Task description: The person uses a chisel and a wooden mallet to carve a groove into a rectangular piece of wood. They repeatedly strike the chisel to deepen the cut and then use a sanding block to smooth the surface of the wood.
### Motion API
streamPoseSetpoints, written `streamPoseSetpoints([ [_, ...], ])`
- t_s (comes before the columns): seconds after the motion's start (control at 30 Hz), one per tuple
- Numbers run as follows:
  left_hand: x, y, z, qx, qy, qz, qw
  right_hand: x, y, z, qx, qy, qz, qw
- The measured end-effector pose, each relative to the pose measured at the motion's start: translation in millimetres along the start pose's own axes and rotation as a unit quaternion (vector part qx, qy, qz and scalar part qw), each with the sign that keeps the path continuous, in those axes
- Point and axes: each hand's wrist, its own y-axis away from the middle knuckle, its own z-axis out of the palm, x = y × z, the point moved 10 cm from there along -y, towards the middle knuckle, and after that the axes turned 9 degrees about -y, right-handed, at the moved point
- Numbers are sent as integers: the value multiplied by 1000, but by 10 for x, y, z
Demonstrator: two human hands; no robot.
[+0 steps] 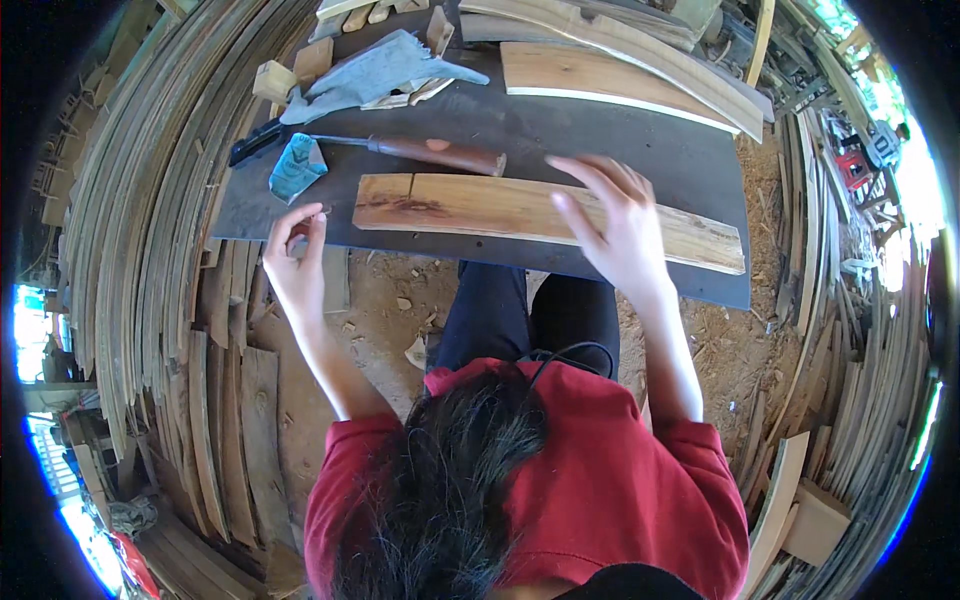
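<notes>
Wood, pale brown and unpainted, is the material of the board (480, 208) lying lengthwise on the dark bench (560, 128), across the centre of the frame. Right hand (628, 215): over the board's right half, thumb and forefinger spread wide, nothing seen within the grip; contact with the board cannot be confirmed. Left hand (290, 252): left of centre, just beyond the board's left end, its grip narrow, thumb and forefinger almost meeting; whether something small is pinched there cannot be told. Condition of the board: one piece, with a dark line across it near the left end and dark staining beside that line, both remaining on the upper face. No part is seen joined to it; on that evidence the work appears little advanced, though the amount left cannot be established. Beyond the board, a tool with a brown wooden handle (440, 154) and a blue crumpled packet (298, 168) lie near its left end, with a black object (256, 144) farther left. Outward, a grey weathered wood piece (385, 76) occupies the upper left of the bench, and loose planks (600, 75) the upper right.
</notes>
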Motion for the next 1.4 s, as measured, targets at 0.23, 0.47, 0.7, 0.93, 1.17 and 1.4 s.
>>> streamPoseSetpoints([
  [0.23,-195,206,-45,23,35,-23,999,-306,-741,1319,-120,56,-23,991],
  [0.47,-370,227,-129,29,50,-65,996,-172,-932,1670,-209,66,-12,976],
  [0.7,-52,193,8,3,78,-42,996,-75,-817,1166,-227,-2,27,974],
  [0.93,847,250,721,-119,161,80,977,408,23,137,-61,-297,242,922],
  [1.17,2097,845,1820,-314,255,214,889,674,1060,-782,273,-462,324,779],
  [1.4,2371,1101,2354,-397,226,200,867,535,1527,-1364,349,-331,333,811],
])
